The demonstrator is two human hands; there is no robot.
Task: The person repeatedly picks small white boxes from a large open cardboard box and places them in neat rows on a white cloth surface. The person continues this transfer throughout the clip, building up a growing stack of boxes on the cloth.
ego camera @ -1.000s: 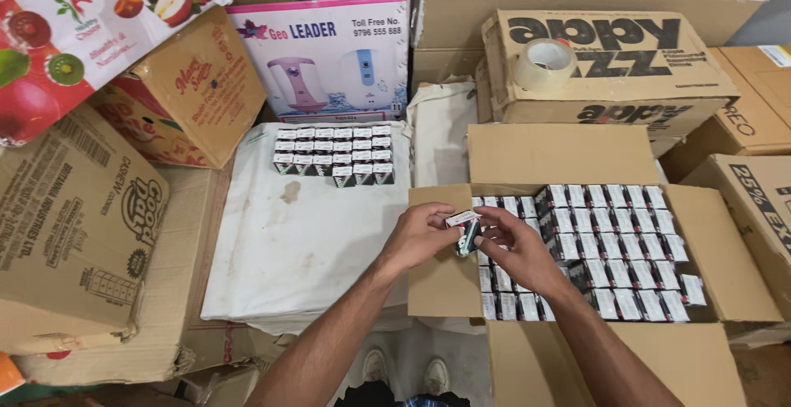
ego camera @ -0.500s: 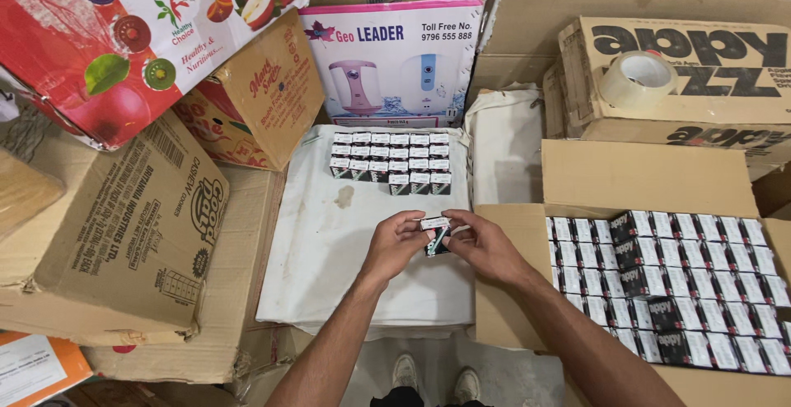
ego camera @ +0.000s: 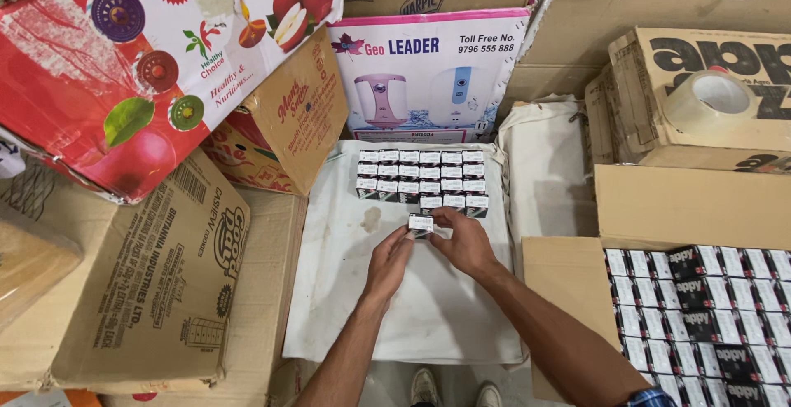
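At the far left a flattened brown carton (ego camera: 148,283) lies on the floor, with a red fruit-printed box (ego camera: 124,69) leaning above it. Next comes a white cloth (ego camera: 346,292) spread flat. The left hand (ego camera: 389,263) reaches over it, fingertips pinching the left end of a small black-and-white box (ego camera: 421,223). The right hand (ego camera: 465,240) grips the same small box from the right side, thumb on top. The box sits just below a tidy block of matching small boxes (ego camera: 422,179) arranged in rows on the cloth, touching or nearly touching the front row. Further right, an open carton (ego camera: 568,292) holds many more such boxes packed tightly. Above it, a roll of clear tape (ego camera: 709,100) rests on a printed carton (ego camera: 659,77).
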